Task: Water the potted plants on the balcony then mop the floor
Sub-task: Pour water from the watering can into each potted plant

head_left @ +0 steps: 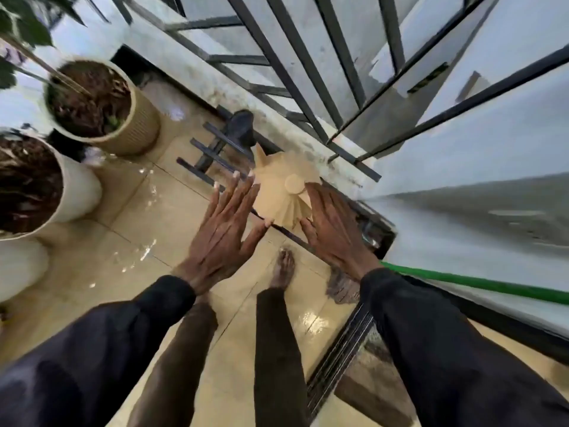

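Head view: blurred tan object (pixel 281 189)

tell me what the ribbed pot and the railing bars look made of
Ribbed pot: probably moulded plastic, matte beige, judging by its even vertical ribs and thin pale rim; glazed ceramic is possible. Railing bars: metal, likely painted steel, given their dark, straight, thin flat sections.

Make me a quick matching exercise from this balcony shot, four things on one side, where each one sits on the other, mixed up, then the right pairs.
Things:
1. ribbed tan pot
2. green pole
3. beige pleated object
4. bare foot

Places:
A. between the left hand and the right hand
B. upper left, holding dark soil
C. on the wet floor tiles, below the hands
D. right edge, slanting along the wall

Pairs: 1-B, 2-D, 3-A, 4-C
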